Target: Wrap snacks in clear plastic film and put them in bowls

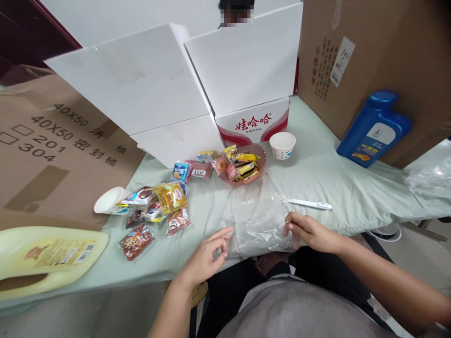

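A clear plastic bag (259, 230) lies flattened on the cloth at the table's front edge, between my two hands. My right hand (312, 232) pinches the bag's right edge between thumb and fingers. At the bag's left side is my left hand (207, 253), its fingers curved and apart with nothing seen in them. Beyond the bag, a pink glass bowl (261, 162) holds several wrapped snacks (247, 157). A white knife-like tool (312, 203) rests just past my right hand. More packaged snacks (171, 197) are heaped to the left, with a brown snack packet (136, 241) nearest me.
One paper cup (282, 145) stands right of the bowl; another paper cup (111, 201) lies tipped at left. A blue bottle (375, 131) and a yellow jug (52, 256) flank the table (207, 206). Cardboard boxes (369, 61) and white boxes (137, 80) wall the back. A person's head shows behind.
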`<act>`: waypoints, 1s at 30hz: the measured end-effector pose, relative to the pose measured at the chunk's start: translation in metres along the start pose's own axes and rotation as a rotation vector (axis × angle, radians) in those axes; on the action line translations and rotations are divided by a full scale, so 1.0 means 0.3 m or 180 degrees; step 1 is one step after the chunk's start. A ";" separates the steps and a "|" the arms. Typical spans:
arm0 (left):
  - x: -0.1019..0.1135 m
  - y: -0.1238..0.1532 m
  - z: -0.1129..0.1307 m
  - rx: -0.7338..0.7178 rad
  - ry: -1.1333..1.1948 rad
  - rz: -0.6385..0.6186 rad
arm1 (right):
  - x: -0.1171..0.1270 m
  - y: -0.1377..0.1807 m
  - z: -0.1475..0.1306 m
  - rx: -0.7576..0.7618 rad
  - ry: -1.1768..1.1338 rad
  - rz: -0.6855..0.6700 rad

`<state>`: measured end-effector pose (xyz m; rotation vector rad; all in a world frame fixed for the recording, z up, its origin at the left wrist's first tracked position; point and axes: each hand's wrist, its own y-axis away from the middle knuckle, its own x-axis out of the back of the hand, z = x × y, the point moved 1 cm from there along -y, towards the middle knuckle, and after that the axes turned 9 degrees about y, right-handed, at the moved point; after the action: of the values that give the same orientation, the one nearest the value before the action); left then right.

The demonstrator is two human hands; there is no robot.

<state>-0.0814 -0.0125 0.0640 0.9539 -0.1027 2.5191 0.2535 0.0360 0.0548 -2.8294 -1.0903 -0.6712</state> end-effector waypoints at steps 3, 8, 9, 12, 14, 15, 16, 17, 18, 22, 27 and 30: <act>0.016 -0.011 -0.008 0.0273 0.0221 0.0002 | -0.016 -0.035 0.032 -0.0494 0.0358 0.0382; 0.027 -0.033 -0.003 0.0732 0.0288 -0.0062 | -0.025 -0.051 0.053 -0.0801 0.0740 0.0452; 0.027 -0.041 -0.002 0.0786 0.0279 -0.0050 | -0.024 -0.052 0.051 -0.0806 0.0818 0.0482; 0.029 -0.074 -0.009 0.0898 0.0255 0.0181 | -0.016 -0.067 0.040 -0.0761 0.1292 0.0855; 0.026 -0.105 -0.026 0.0917 0.0298 0.0390 | -0.009 -0.091 0.036 -0.0707 0.1644 0.1164; 0.024 -0.121 -0.038 0.0939 0.0313 0.0500 | -0.007 -0.106 0.037 -0.0736 0.1803 0.1266; 0.021 -0.138 -0.051 0.0981 0.0299 0.0599 | -0.006 -0.123 0.040 -0.0800 0.1958 0.1323; 0.017 -0.154 -0.063 0.1049 0.0251 0.0689 | -0.005 -0.141 0.044 -0.0892 0.2119 0.1338; 0.013 -0.169 -0.075 0.1134 0.0174 0.0771 | -0.005 -0.159 0.049 -0.1000 0.2300 0.1315; -0.004 -0.208 -0.099 0.1498 -0.0369 0.1030 | -0.012 -0.213 0.066 -0.1287 0.2876 0.1197; -0.026 -0.218 -0.104 0.1655 -0.1294 0.1416 | -0.028 -0.237 0.077 -0.1431 0.3065 0.1188; -0.041 -0.220 -0.119 0.1736 -0.1637 0.1439 | -0.031 -0.243 0.083 -0.1486 0.3138 0.1162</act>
<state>-0.0667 0.0501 0.0235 1.9803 0.2564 2.6786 0.2096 0.0895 0.0198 -2.2660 -0.2525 -2.1174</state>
